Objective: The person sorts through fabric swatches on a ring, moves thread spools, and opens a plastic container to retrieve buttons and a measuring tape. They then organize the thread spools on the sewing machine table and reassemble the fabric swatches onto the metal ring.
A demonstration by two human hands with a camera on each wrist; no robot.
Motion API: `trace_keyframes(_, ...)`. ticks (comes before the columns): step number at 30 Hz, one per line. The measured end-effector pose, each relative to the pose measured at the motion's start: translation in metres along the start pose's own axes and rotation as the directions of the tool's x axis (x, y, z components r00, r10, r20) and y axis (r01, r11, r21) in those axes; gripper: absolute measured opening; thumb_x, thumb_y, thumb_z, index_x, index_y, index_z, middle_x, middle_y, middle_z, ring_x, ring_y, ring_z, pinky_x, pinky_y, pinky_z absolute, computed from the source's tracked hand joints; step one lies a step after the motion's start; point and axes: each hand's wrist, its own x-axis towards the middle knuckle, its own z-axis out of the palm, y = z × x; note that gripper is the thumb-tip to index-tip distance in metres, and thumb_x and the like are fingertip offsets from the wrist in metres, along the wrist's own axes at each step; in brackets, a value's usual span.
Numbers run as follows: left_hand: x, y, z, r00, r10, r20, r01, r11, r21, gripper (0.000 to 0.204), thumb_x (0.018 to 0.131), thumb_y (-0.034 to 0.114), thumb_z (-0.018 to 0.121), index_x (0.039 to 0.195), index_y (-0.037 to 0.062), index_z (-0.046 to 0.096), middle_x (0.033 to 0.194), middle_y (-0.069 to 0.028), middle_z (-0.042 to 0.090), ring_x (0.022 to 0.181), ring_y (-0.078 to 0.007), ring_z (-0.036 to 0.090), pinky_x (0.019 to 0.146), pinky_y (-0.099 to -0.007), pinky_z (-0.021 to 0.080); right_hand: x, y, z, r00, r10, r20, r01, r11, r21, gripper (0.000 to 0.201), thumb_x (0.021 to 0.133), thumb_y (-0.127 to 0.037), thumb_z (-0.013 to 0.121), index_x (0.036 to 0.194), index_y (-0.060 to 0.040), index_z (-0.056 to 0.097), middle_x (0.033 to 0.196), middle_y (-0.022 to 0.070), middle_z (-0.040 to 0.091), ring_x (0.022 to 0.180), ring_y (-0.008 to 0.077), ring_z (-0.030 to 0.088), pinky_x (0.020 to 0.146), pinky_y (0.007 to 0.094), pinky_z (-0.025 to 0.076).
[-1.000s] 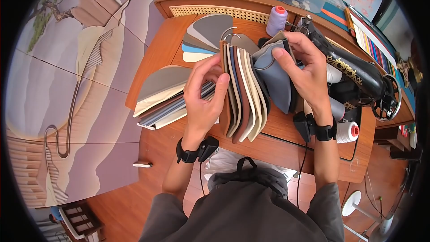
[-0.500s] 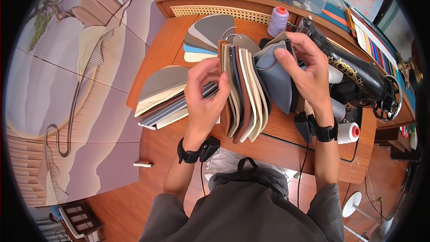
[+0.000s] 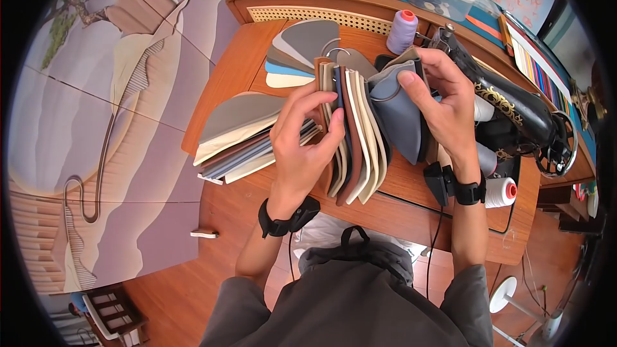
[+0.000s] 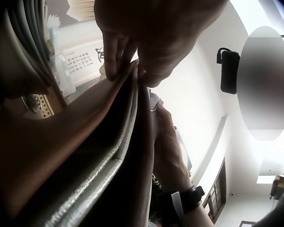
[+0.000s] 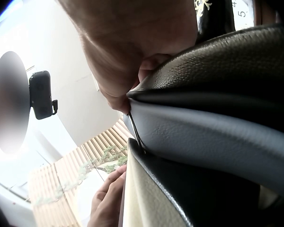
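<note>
A bundle of leather swatches (image 3: pixel 367 148) in browns, cream, navy and black hangs fanned on metal rings above the table. My left hand (image 3: pixel 297 148) pinches several brown and beige leaves between thumb and fingers at the bundle's left side. In the left wrist view, those fingertips close over the leaves' upper edge. My right hand (image 3: pixel 447 99) grips the right part of the bundle, its thumb lying on a blue-grey swatch (image 3: pixel 398 119). A thin metal ring (image 5: pixel 135 130) passes through the leaves beside that thumb in the right wrist view.
More fanned swatches (image 3: pixel 234 119) lie on the wooden table (image 3: pixel 225 77) at left, others (image 3: pixel 308 35) behind. A black sewing machine (image 3: pixel 514 103) stands at right, with a lilac thread cone (image 3: pixel 402 32) and a white thread cone (image 3: pixel 498 193) nearby.
My left hand has shifted right across the bundle, its thumb and fingers now farther over the brown and beige leaves. The right hand keeps its grip on the blue-grey part.
</note>
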Motion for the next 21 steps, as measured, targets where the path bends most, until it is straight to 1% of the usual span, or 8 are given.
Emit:
trace_keyframes(5,-0.0013,-0.0019,0.0006,1.000,-0.016,-0.004,0.016,1.000,-0.009,0.030,0.079,-0.004,0.073,0.107,-0.0004,0.064,0.109,-0.0124,0.066,0.071,-0.0137,0.061,0.066,-0.0260,0.051,-0.0002,0.0000,-0.0005,1.000,0.006,-0.004,-0.007,1.000,-0.014,0.026,0.090,-0.012,0.074,0.112,-0.0009,0.066,0.094,0.0001,0.070,0.082,0.0055,0.062,0.073,0.0225,0.050)
trace_keyframes(7,-0.0026,-0.0021,0.0025,0.997,-0.042,-0.062,0.040,0.998,-0.043,0.031,0.079,-0.004,0.074,0.108,-0.0003,0.063,0.108,-0.0124,0.065,0.070,-0.0136,0.062,0.066,-0.0260,0.051,-0.0004,0.0002,-0.0002,1.000,0.006,-0.007,-0.006,1.000,-0.013,0.026,0.090,-0.012,0.074,0.112,-0.0009,0.066,0.094,0.0000,0.070,0.082,0.0055,0.062,0.073,0.0227,0.050)
trace_keyframes(8,-0.0026,-0.0024,0.0022,0.997,-0.042,-0.062,0.040,0.998,-0.043,0.031,0.079,-0.004,0.074,0.108,-0.0003,0.063,0.108,-0.0124,0.065,0.070,-0.0136,0.062,0.066,-0.0260,0.051,-0.0004,0.0004,-0.0003,1.000,0.007,-0.010,-0.007,1.000,-0.013,0.027,0.090,-0.012,0.074,0.112,-0.0010,0.066,0.095,0.0000,0.070,0.082,0.0055,0.062,0.074,0.0228,0.051)
trace_keyframes(10,-0.0026,-0.0029,0.0015,0.999,0.009,-0.036,-0.010,1.000,-0.020,0.034,0.078,-0.003,0.074,0.110,0.0001,0.063,0.109,-0.0128,0.065,0.071,-0.0138,0.063,0.066,-0.0259,0.051,-0.0004,0.0003,-0.0013,1.000,0.012,-0.007,-0.012,1.000,-0.017,0.027,0.090,-0.012,0.074,0.112,-0.0011,0.066,0.095,0.0000,0.070,0.083,0.0055,0.062,0.074,0.0228,0.051)
trace_keyframes(13,0.0013,0.0039,0.0000,0.999,0.035,0.000,-0.035,0.999,-0.024,0.035,0.077,-0.003,0.075,0.110,0.0006,0.063,0.110,-0.0131,0.065,0.071,-0.0142,0.063,0.066,-0.0259,0.051,-0.0004,0.0001,-0.0016,1.000,0.022,-0.005,-0.022,1.000,-0.023,0.027,0.090,-0.013,0.074,0.113,-0.0010,0.066,0.095,0.0000,0.070,0.083,0.0055,0.062,0.074,0.0227,0.051)
trace_keyframes(17,-0.0001,0.0020,0.0007,1.000,0.011,0.004,-0.011,0.999,-0.039,0.038,0.077,-0.003,0.075,0.112,0.0014,0.063,0.112,-0.0131,0.065,0.072,-0.0145,0.063,0.066,-0.0261,0.052,-0.0002,-0.0017,-0.0007,1.000,0.024,-0.007,-0.024,0.999,-0.025,0.028,0.090,-0.013,0.074,0.113,-0.0007,0.066,0.094,0.0002,0.070,0.083,0.0055,0.062,0.074,0.0228,0.051)
trace_keyframes(19,-0.0017,0.0020,0.0004,0.999,-0.029,-0.015,0.029,0.999,-0.034,0.037,0.076,-0.004,0.074,0.111,0.0017,0.064,0.112,-0.0132,0.065,0.074,-0.0153,0.064,0.066,-0.0269,0.052,-0.0003,-0.0009,-0.0014,1.000,0.030,-0.007,-0.030,0.999,-0.018,0.028,0.090,-0.013,0.074,0.113,-0.0007,0.066,0.095,0.0002,0.070,0.083,0.0056,0.062,0.074,0.0229,0.051)
trace_keyframes(21,-0.0017,-0.0024,-0.0011,1.000,0.004,-0.002,-0.004,1.000,-0.004,0.035,0.076,-0.004,0.074,0.109,0.0020,0.065,0.112,-0.0133,0.065,0.076,-0.0164,0.064,0.067,-0.0269,0.052,-0.0003,-0.0003,-0.0013,0.999,0.036,-0.007,-0.036,0.999,-0.011,0.027,0.090,-0.013,0.074,0.113,-0.0006,0.066,0.095,0.0003,0.070,0.083,0.0057,0.062,0.074,0.0229,0.051)
